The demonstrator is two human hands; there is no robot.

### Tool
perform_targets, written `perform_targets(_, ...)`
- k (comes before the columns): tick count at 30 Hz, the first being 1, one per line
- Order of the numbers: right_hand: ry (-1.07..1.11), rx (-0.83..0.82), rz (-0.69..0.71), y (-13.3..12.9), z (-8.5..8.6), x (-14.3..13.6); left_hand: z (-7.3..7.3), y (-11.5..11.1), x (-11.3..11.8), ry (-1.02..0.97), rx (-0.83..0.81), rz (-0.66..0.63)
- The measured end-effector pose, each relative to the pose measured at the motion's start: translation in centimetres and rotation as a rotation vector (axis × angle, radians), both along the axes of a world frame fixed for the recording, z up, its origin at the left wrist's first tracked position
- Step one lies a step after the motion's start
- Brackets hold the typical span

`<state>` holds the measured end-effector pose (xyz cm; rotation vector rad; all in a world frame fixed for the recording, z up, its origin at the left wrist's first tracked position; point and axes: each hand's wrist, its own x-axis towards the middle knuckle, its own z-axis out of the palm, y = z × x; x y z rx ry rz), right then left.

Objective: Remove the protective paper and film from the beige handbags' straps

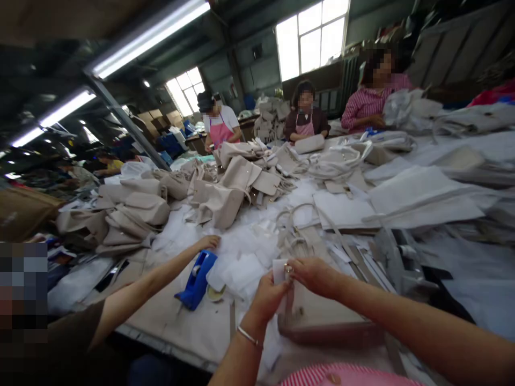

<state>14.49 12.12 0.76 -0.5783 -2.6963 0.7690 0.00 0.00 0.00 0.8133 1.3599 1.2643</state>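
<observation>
Near the bottom centre lies a beige bag [322,311], its strap looping up behind it. My left hand [269,295] wears a bracelet at the wrist and pinches a small white piece [279,269] above the bag's left edge. My right hand [311,273] comes from the right, its fingers closed on a small gold metal fitting [288,269] beside the white piece. The two hands nearly touch. Whether the fitting is joined to the strap is too blurred to tell.
A blue tape dispenser [198,279] stands left, beside another person's reaching hand [209,242]. Beige bags [225,193] pile up behind; white sheets [426,193] and a grey dispenser [398,257] are right. Several people are around the table.
</observation>
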Motion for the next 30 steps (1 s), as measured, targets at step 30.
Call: perform_targets(30, 0.233, -0.846, -0.288, -0.5, -0.9, -1.5, 2.0, 1.1, -1.0, -0.095, 0.097, -0.157)
